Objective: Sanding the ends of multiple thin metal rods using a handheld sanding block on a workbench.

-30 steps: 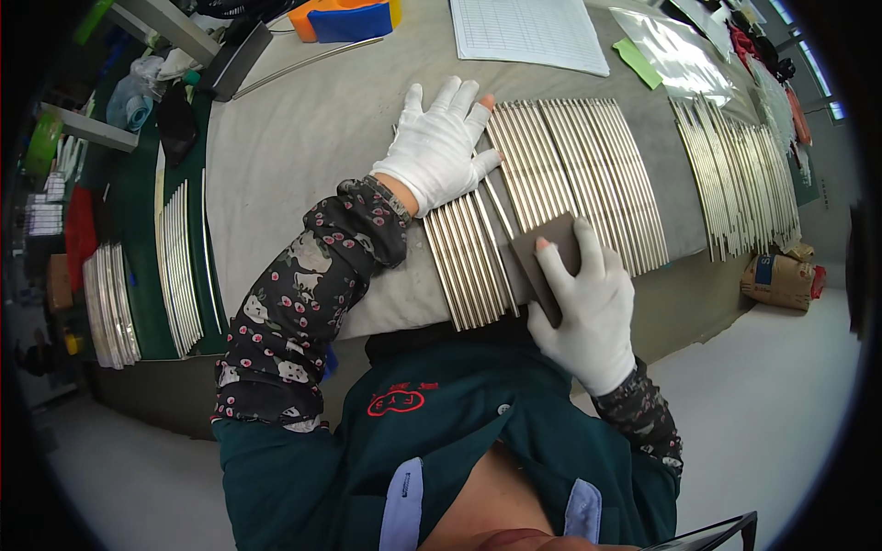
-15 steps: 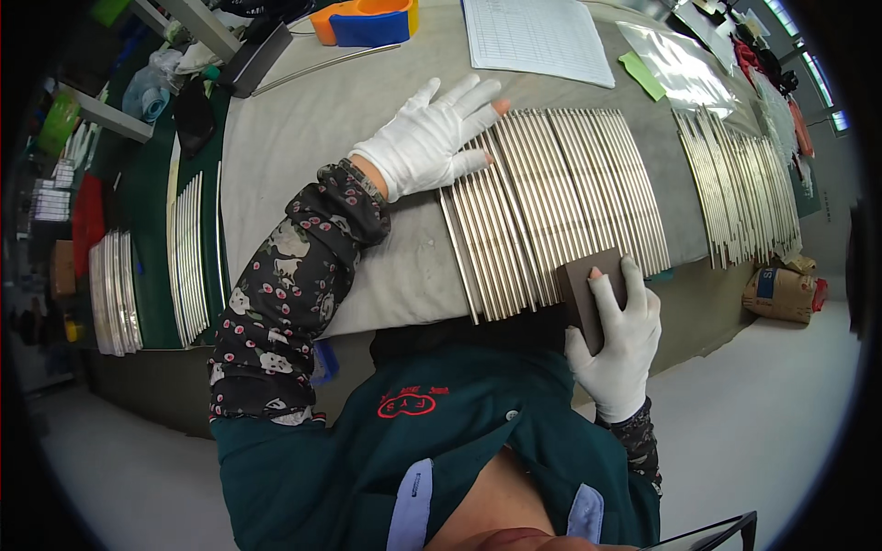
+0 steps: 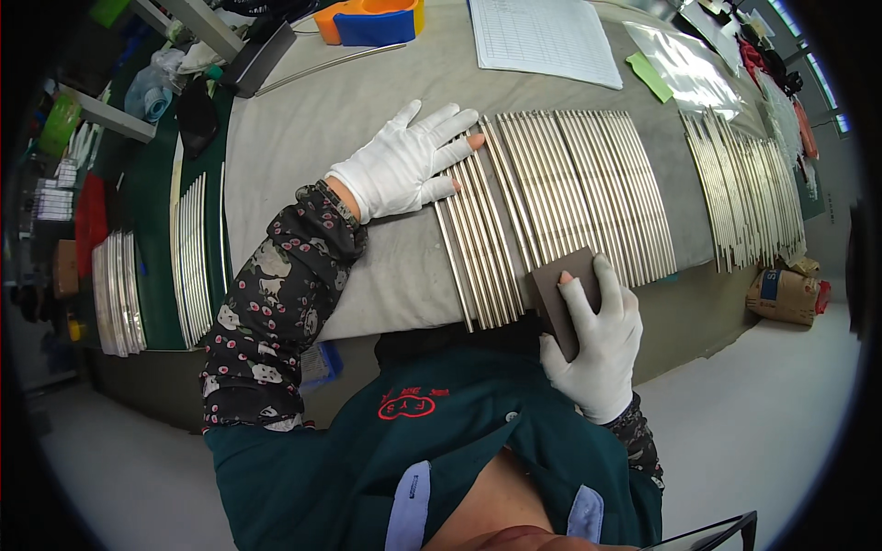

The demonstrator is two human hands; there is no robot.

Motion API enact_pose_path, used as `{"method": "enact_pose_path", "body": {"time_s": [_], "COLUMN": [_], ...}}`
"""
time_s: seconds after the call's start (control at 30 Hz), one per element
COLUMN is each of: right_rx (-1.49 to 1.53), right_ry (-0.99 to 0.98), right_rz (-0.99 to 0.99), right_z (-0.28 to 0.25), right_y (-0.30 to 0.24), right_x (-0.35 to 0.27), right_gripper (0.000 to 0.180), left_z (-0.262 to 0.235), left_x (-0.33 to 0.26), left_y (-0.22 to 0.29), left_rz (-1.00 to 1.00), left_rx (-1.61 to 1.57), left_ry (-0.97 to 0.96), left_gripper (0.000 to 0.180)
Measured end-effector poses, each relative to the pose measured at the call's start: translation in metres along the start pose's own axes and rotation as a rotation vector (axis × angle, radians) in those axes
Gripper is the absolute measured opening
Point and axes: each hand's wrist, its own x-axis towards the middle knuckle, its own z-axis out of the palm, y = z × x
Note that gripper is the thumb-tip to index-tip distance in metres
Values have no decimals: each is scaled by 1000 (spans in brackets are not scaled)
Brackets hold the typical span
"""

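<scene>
A row of slim, shiny metal rods (image 3: pixel 602 197) lies side by side on the grey cloth-covered table. At its left end, a narrow gap sets off a smaller bunch of rods (image 3: pixel 480 248). My left hand (image 3: pixel 397 167), in a white glove with some bare fingertips, is spread open, its fingertips on the far part of that bunch. In my right hand (image 3: pixel 602 354), also gloved in white, is a flat dark brown block (image 3: pixel 554 303). I hold it at the rods' near ends, by the table's front edge; its underside is hidden.
More metal rods (image 3: pixel 744 193) lie at the right. Others (image 3: pixel 191 262) rest on a green surface at the left. Beyond the row are a printed sheet (image 3: pixel 547 41), a green slip (image 3: pixel 650 77), clear plastic film (image 3: pixel 689 73) and an orange-and-blue tape dispenser (image 3: pixel 372 23).
My left hand has shifted left and slightly nearer, with the left-hand rods. My right hand and the brown block have moved left along the near ends. The gap between the rods is wider.
</scene>
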Motion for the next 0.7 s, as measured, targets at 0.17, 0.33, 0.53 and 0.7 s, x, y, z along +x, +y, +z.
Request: {"method": "enact_pose_path", "body": {"time_s": [0.17,0.33,0.53,0.7], "right_rx": [-11,-33,-118,-175], "right_ry": [0,2,47,6], "right_rz": [-36,-56,-97,-77], "right_z": [5,8,21,29], "right_y": [-6,-9,-17,-28], "right_x": [6,18,44,95], "right_gripper": [70,68,64,58], "left_z": [2,0,-5,-8], "left_x": [-1,-6,-6,-9], "left_y": [-2,-1,3,2], "left_rz": [1,-15,-42,-56], "left_rx": [5,-7,-34,-78], "left_ry": [3,-11,-28,-20], "left_gripper": [63,63,64,62]}}
